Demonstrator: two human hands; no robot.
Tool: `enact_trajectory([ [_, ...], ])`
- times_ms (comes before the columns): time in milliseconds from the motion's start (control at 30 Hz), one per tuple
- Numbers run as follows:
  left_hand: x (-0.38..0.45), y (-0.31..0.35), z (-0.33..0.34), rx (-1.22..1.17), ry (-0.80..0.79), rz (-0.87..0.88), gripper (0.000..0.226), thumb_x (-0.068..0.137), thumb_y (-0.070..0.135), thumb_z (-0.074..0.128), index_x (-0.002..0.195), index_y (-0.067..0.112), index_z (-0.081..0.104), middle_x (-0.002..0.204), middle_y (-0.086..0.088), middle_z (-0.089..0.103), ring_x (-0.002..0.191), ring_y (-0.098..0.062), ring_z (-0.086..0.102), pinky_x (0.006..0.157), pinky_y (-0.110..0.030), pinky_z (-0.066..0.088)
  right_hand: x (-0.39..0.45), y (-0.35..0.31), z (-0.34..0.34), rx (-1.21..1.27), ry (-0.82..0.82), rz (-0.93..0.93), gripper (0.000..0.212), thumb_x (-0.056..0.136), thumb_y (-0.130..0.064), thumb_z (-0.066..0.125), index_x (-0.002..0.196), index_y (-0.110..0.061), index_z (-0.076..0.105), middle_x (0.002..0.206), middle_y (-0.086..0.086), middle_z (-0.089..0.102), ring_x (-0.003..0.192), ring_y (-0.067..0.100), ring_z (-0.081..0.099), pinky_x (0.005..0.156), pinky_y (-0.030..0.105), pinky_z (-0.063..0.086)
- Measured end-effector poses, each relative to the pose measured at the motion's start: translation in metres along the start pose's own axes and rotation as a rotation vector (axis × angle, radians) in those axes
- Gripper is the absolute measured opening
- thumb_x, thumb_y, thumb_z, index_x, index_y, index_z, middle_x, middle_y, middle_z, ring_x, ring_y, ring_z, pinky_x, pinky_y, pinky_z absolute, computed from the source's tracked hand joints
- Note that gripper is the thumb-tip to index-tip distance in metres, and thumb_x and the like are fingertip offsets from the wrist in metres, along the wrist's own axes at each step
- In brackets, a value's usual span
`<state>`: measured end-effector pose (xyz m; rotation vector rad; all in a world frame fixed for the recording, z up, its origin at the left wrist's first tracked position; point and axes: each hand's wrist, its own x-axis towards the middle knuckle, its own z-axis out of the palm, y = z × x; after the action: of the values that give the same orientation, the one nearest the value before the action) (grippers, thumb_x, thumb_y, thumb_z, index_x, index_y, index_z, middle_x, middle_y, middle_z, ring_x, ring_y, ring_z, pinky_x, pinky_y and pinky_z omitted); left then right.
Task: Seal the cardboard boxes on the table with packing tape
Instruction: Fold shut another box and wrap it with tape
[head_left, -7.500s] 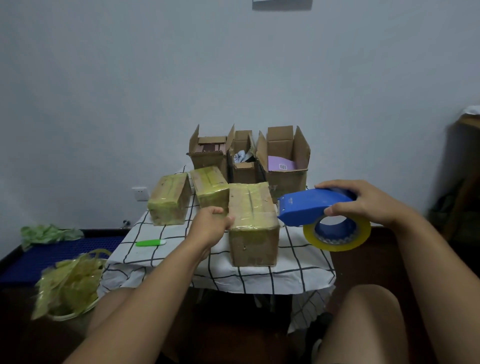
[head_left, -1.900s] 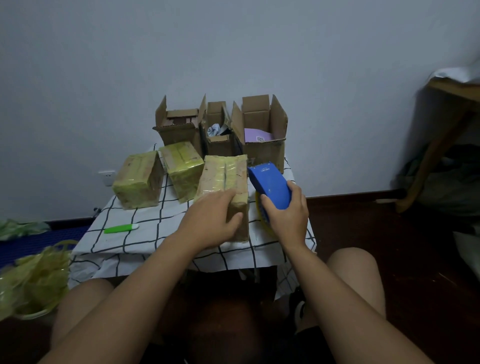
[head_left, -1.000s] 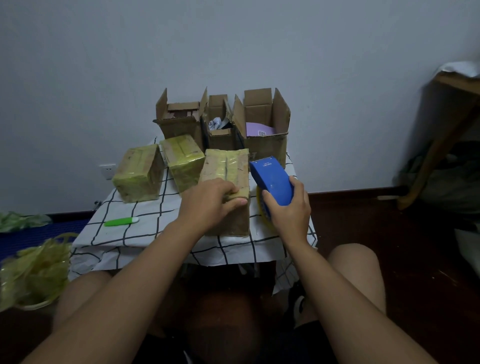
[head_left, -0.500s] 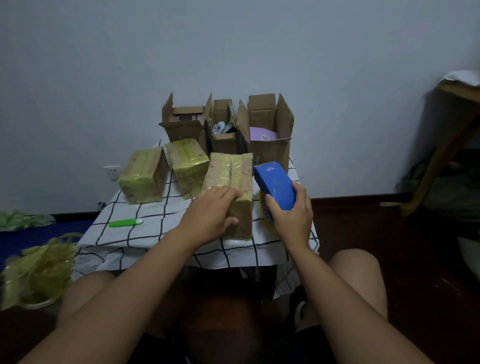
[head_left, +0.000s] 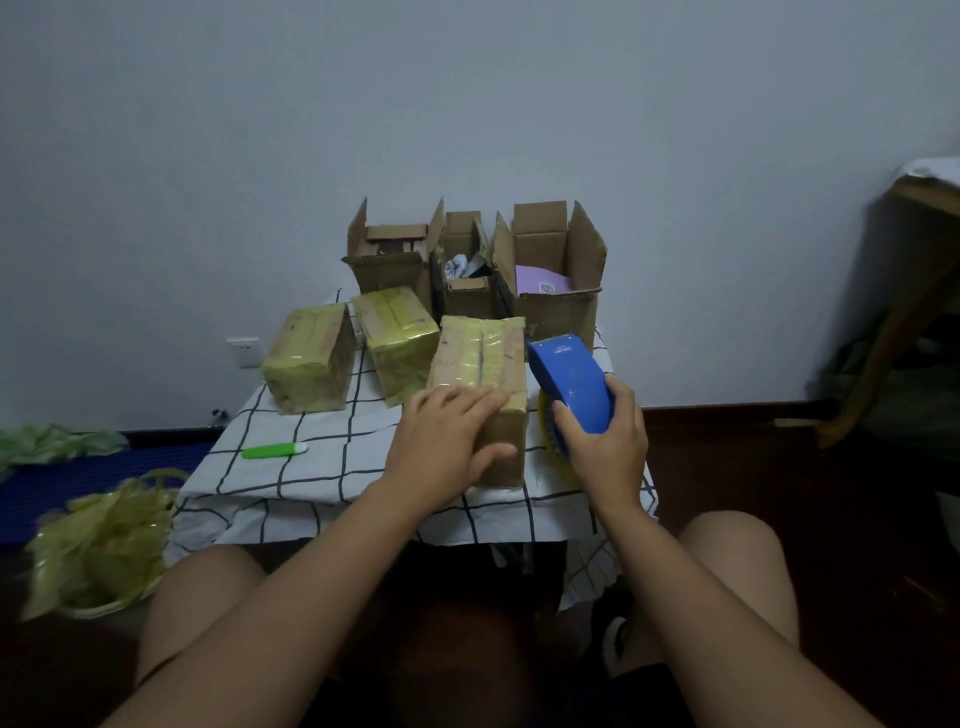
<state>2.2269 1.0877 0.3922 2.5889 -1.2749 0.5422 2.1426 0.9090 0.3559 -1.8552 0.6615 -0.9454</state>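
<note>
We note the following colours. The tape dispenser (head_left: 570, 383) is blue, and its tape roll (head_left: 551, 446) is yellow. The three sealed boxes (head_left: 480, 364) are brown cardboard under yellowish tape; the three open boxes (head_left: 558, 306) are plain brown. The tabletop (head_left: 332, 462) carries a white cloth with a black grid pattern. The knife (head_left: 274, 450) is bright green with a white tip. The wall (head_left: 467, 104) is grey-white.

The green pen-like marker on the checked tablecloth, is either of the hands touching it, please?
No, the green marker lies alone; the left hand rests on the taped cardboard box, the right hand grips the blue tape dispenser.
</note>
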Motion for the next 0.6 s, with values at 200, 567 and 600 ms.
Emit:
enact_trajectory([
  [200, 0.017, -0.011, -0.018, -0.310, 0.121, -0.094, 0.037, 0.101, 0.046, 0.042, 0.111, 0.026, 0.072, 0.106, 0.006, 0.073, 0.095, -0.019, 0.064, 0.075, -0.033, 0.045, 0.001, 0.000, 0.001, -0.015, 0.009, -0.011, 0.062, 0.084, -0.038, 0.076, 0.137, -0.022, 0.047, 0.118, -0.008, 0.044, 0.106, 0.011, 0.048, 0.080, 0.027, 0.042],
  [567, 0.003, -0.027, 0.001, -0.078, 0.043, 0.128, 0.054, 0.092, 0.047, 0.057, 0.138, 0.018, 0.053, 0.136, 0.000, 0.059, 0.121, -0.022, 0.054, 0.098, -0.041, 0.042, 0.004, -0.002, 0.003, -0.038, -0.009, 0.000, 0.062, 0.085, -0.040, 0.075, 0.137, -0.023, 0.045, 0.117, -0.007, 0.043, 0.104, 0.013, 0.048, 0.079, 0.029, 0.042],
  [600, 0.003, -0.027, -0.002, -0.100, -0.002, 0.111, 0.058, 0.092, 0.051, 0.058, 0.141, 0.021, 0.050, 0.141, 0.003, 0.055, 0.125, -0.020, 0.050, 0.103, -0.041, 0.038, 0.004, -0.003, 0.003, -0.037, -0.013, 0.001, 0.062, 0.085, -0.040, 0.074, 0.137, -0.023, 0.045, 0.118, -0.007, 0.043, 0.105, 0.013, 0.047, 0.080, 0.029, 0.043],
])
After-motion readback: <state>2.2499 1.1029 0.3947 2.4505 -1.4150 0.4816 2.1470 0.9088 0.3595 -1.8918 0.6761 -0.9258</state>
